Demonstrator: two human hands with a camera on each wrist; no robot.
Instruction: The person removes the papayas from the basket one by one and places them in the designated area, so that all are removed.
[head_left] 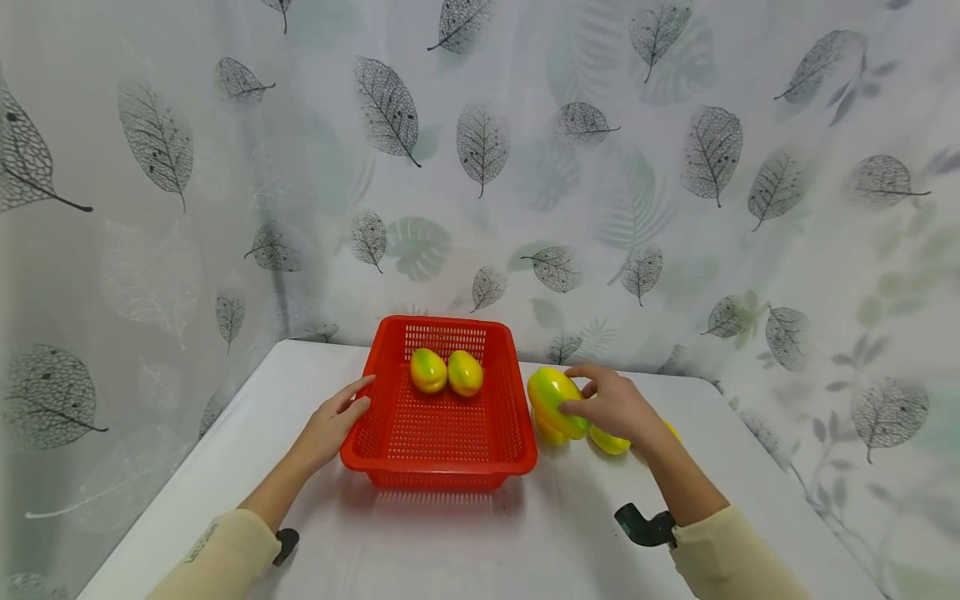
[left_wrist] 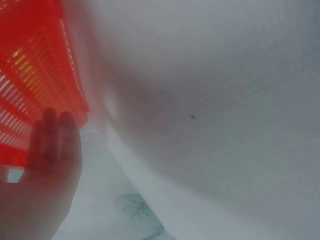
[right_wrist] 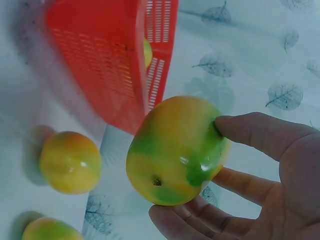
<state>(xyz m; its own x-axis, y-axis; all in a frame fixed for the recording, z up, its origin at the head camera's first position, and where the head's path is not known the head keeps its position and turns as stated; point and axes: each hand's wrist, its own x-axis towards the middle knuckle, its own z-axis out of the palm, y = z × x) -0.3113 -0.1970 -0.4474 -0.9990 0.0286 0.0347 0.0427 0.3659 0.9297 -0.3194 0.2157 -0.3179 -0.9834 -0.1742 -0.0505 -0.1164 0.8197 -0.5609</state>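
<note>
My right hand [head_left: 618,407] grips a yellow-green mango [head_left: 553,398] between thumb and fingers, raised just outside the right rim of a red plastic basket [head_left: 435,468]. In the right wrist view, the held mango [right_wrist: 175,145] is tilted so its stem spot shows. At the basket's left side is my left hand [head_left: 330,425], its fingers extended along the rim; whether they touch it is hard to tell. Two mangoes, a left one [head_left: 428,372] and a right one [head_left: 466,375], lie inside toward the back of the basket.
Right of the basket, more mangoes lie on the white table [head_left: 420,550]: one [head_left: 551,432] under the held one, another [head_left: 609,442] beside it, and one partly hidden behind my right wrist. A leaf-patterned curtain [head_left: 525,208] hangs behind the table and along both sides.
</note>
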